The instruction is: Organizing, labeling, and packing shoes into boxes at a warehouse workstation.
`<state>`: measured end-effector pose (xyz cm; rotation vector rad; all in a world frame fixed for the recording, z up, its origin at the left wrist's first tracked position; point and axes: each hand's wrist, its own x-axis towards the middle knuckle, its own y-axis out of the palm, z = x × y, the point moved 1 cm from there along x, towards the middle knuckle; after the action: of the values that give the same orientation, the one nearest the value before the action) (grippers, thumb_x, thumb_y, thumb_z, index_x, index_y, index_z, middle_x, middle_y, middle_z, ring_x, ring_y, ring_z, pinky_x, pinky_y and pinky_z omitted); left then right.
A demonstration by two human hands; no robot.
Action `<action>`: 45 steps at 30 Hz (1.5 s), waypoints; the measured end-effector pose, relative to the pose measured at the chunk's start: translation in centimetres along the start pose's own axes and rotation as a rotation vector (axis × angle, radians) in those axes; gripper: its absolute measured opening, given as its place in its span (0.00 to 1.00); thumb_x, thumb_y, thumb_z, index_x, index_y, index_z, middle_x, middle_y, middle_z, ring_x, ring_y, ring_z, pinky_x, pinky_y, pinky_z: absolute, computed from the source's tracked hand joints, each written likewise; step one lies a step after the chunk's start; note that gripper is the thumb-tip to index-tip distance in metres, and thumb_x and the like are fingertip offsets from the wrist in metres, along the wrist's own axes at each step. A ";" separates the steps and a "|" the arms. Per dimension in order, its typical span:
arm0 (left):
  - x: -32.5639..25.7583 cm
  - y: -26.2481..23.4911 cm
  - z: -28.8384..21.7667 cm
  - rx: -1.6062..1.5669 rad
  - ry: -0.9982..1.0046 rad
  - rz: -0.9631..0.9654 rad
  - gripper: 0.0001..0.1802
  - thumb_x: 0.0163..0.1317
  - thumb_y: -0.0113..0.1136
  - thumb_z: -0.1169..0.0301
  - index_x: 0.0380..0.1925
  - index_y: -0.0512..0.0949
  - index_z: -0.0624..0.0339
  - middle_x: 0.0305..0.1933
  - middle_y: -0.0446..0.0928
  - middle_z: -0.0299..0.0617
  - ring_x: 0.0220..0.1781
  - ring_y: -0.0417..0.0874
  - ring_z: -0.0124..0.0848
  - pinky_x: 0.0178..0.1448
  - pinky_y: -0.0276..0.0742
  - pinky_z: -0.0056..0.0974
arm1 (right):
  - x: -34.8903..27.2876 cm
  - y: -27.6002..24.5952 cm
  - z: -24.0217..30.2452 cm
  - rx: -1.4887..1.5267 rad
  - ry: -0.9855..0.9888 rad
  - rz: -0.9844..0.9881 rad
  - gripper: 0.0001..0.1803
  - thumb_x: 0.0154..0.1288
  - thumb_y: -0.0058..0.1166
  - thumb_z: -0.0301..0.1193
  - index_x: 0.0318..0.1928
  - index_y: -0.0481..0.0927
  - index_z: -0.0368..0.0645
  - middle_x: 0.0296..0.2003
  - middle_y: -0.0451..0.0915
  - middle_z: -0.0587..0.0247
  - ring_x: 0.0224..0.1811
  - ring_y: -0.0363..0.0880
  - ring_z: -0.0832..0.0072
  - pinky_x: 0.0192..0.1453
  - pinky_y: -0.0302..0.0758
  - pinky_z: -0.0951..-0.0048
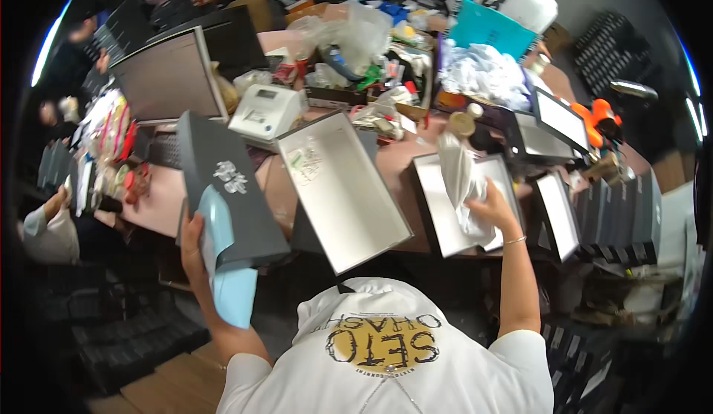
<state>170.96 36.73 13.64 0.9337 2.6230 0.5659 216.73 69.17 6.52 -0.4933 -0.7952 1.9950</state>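
Note:
My left hand (193,239) grips the edge of a dark grey shoebox lid (226,158) with a white design on its top. A curved light blue sheet (234,291) hangs over the lid's near side and my left forearm; whether my fingers also pinch it, I cannot tell. Pinched in my right hand (496,212) is crumpled white wrapping paper (464,180), raised over an open box (427,176) with a white inside. Between my hands, a longer box part (345,191) lies with its white interior facing up and some small print at its far end.
A label printer (266,113) and a monitor (171,76) stand behind the lid. Plastic bags and small goods pile up at the back. Several grey boxes (620,210) stand on the right, near a white-lined box (557,213). Another person's arm (52,206) shows at far left.

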 end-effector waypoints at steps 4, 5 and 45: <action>-0.3 4.1 -0.7 0.073 0.043 0.064 0.29 0.65 0.54 0.67 0.64 0.62 0.65 0.54 0.73 0.42 0.54 0.75 0.28 0.59 0.70 0.31 | -2.4 10.6 -12.1 -0.641 0.118 0.197 0.28 0.41 0.69 0.33 0.46 0.77 0.36 0.63 0.61 0.39 0.58 0.67 0.40 0.61 0.71 0.55; -0.4 4.1 -1.1 0.074 0.064 0.082 0.29 0.65 0.54 0.68 0.64 0.62 0.66 0.55 0.73 0.42 0.53 0.76 0.28 0.58 0.70 0.31 | -3.0 12.0 -12.4 -0.691 0.069 0.063 0.27 0.38 0.71 0.31 0.44 0.77 0.40 0.64 0.61 0.44 0.56 0.67 0.38 0.59 0.72 0.54; 1.5 1.8 6.1 -0.153 0.122 0.179 0.39 0.59 0.60 0.58 0.65 0.59 0.66 0.59 0.70 0.50 0.56 0.76 0.37 0.57 0.74 0.38 | -1.9 6.6 -9.0 -0.566 -0.121 -0.112 0.27 0.56 0.50 0.20 0.59 0.69 0.36 0.53 0.74 0.44 0.55 0.73 0.47 0.58 0.71 0.56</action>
<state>173.20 40.59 8.91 1.1235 2.5710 0.8808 219.29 68.04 -4.42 -0.6354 -1.4440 1.6932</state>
